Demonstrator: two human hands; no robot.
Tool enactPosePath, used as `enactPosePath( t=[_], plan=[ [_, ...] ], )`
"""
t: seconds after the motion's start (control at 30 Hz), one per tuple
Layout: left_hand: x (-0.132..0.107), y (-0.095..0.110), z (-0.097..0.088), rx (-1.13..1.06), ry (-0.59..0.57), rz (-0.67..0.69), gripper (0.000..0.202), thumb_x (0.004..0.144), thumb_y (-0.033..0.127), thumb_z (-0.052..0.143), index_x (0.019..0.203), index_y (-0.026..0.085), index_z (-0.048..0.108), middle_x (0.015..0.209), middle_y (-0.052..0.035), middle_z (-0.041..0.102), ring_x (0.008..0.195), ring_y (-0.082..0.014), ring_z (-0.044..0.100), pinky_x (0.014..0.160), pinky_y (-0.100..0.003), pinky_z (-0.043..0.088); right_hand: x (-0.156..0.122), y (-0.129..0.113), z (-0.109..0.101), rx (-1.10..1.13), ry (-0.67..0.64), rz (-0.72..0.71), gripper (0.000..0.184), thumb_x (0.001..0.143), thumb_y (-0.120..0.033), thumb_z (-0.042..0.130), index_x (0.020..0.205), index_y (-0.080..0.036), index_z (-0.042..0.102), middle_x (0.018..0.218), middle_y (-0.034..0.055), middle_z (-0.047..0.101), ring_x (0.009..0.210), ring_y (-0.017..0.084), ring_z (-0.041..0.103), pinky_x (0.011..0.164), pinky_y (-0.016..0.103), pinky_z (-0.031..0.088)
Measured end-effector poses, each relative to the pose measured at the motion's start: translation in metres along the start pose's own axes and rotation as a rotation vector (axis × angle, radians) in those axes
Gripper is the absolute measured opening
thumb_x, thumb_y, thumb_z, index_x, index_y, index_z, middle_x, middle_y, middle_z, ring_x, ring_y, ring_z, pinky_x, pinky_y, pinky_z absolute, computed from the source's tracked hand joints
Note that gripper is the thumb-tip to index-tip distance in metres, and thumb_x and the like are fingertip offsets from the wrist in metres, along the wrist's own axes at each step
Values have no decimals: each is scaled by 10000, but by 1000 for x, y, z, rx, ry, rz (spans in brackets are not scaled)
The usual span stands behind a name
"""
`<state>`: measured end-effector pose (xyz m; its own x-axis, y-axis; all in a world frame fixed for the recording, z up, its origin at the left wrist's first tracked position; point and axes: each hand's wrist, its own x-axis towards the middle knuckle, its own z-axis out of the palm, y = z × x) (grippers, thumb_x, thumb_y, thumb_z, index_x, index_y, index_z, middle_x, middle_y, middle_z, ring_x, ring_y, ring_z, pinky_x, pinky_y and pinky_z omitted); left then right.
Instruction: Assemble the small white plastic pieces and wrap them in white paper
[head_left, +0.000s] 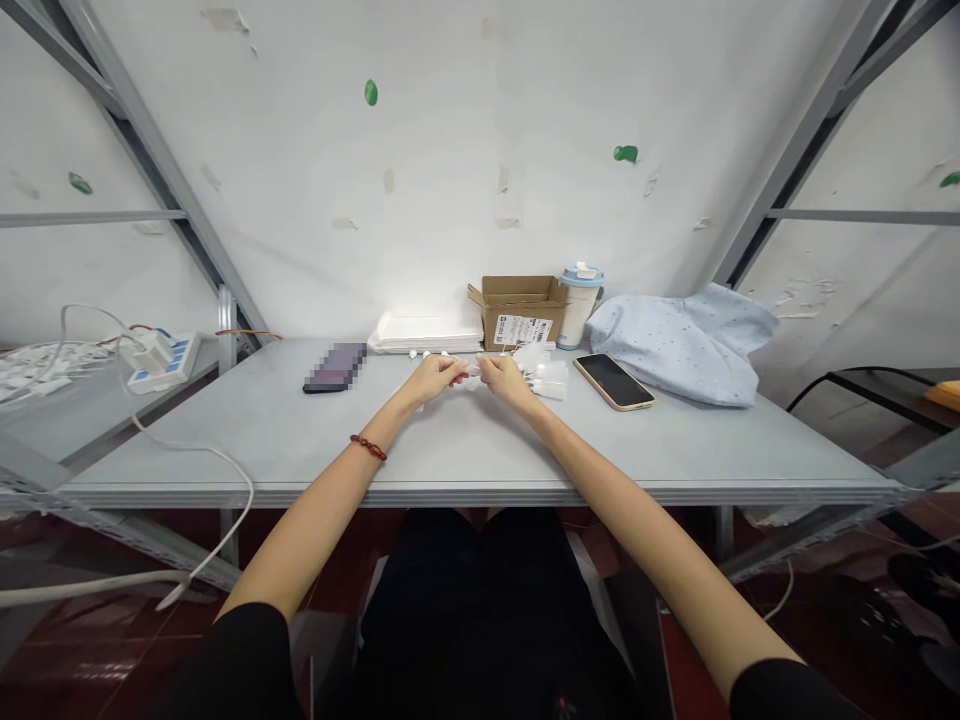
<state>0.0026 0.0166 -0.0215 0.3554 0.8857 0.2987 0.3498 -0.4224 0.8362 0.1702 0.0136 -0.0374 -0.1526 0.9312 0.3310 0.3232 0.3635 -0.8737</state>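
Note:
My left hand (439, 376) and my right hand (504, 378) meet over the middle of the grey table, fingertips almost touching. Both are pinched closed around something small and whitish between them, too small to name. Right beside my right hand lies a cluster of small white pieces (550, 382), with thin dark bits among them. Several little white pieces (426, 354) lie behind my left hand. A beaded bracelet (368, 447) circles my left wrist.
Behind my hands stand an open cardboard box (523, 310), a white tray (427, 335) and a lidded cup (577, 308). A phone (613, 382) and a pale blue cloth (682, 340) lie right; a dark pixelated rectangle (335, 368) lies left. A power strip (165, 362) with cables sits far left.

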Motion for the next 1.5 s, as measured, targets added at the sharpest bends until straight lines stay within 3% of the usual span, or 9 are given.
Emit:
enactPosePath(
  t=[0.3,0.57,0.7,0.8,0.93,1.03,1.17,1.37,1.5],
  plan=[
    [-1,2,-2,219,7,137,364,819,454,501,628,163,609,581,-7,576,524,-114,438,535,-248,356,-3,-9,-6,348,-131,216,419,819,-528,580,621,-167,506,467,-90,265,434,56,203,437,224,168],
    [2,-2,1,192,28,136,343,805,454,522,694,161,660,726,-53,689,671,-159,585,636,-262,436,-5,-13,-6,368,-115,304,353,875,-430,537,640,-167,512,463,-92,283,413,59,212,439,224,212],
    [8,-12,-11,156,109,44,362,787,481,547,692,157,675,741,-58,702,724,-182,607,674,-278,446,0,-5,-8,147,49,199,406,906,-409,454,564,-191,455,474,-53,369,443,84,309,496,240,275],
    [12,-26,-30,207,258,-54,274,779,377,540,699,154,677,765,-56,710,737,-187,612,683,-280,447,6,1,-13,-131,237,100,434,911,-396,429,523,-202,417,508,-17,449,518,115,398,560,251,302],
    [17,-46,-51,439,412,-209,210,765,226,510,736,143,701,820,-81,733,826,-221,646,776,-301,463,9,5,-17,-414,271,41,360,923,-288,375,616,-182,529,639,36,583,646,159,507,627,260,324],
    [19,-59,-58,584,410,-230,263,757,170,493,854,132,734,948,-110,744,927,-244,655,860,-323,468,6,4,-17,-607,247,56,296,918,-212,374,774,-144,623,825,97,658,784,190,573,680,266,350],
    [23,-72,-63,655,358,-183,348,761,153,485,998,135,740,1091,-116,726,1041,-264,640,972,-355,444,1,-2,-16,-792,208,58,295,943,-210,372,1002,-125,647,1056,160,644,986,235,580,762,286,396],
    [29,-90,-73,647,215,-82,494,735,109,412,1120,170,715,1238,-60,673,1236,-223,545,1106,-338,331,-3,-1,-15,-947,196,124,312,940,-185,375,1094,-84,628,1147,209,580,1114,292,494,790,332,447],
    [31,-96,-74,647,160,-95,528,745,109,368,1156,147,698,1309,-74,628,1280,-207,507,1130,-333,283,-3,1,-12,-952,253,32,309,914,-177,424,1121,-36,604,1158,241,534,1105,320,450,818,379,438]
  ],
)
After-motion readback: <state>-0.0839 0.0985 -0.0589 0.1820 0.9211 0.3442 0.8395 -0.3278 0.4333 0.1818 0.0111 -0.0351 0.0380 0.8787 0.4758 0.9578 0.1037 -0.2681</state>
